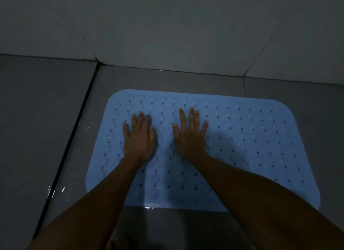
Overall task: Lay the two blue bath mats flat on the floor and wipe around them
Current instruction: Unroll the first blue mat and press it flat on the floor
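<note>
A blue bath mat [251,147], rubbery and dotted with rows of small round holes, lies flat on the grey tiled floor [46,119], its far edge near the foot of the pale tiled wall [167,26] and its left edge just beside a dark grout line [74,138]; only this one mat is in view; the left hand [139,138] rests palm down on the left part of the mat, fingers straight and slightly spread, grasping nothing; the right hand [189,134] lies palm down just beside it, nearer the middle, fingers likewise stretched out and flat on the surface; both bare forearms reach in from the bottom edge; a few wet glints show on the floor at the mat's near edge and along the grout line.
</note>
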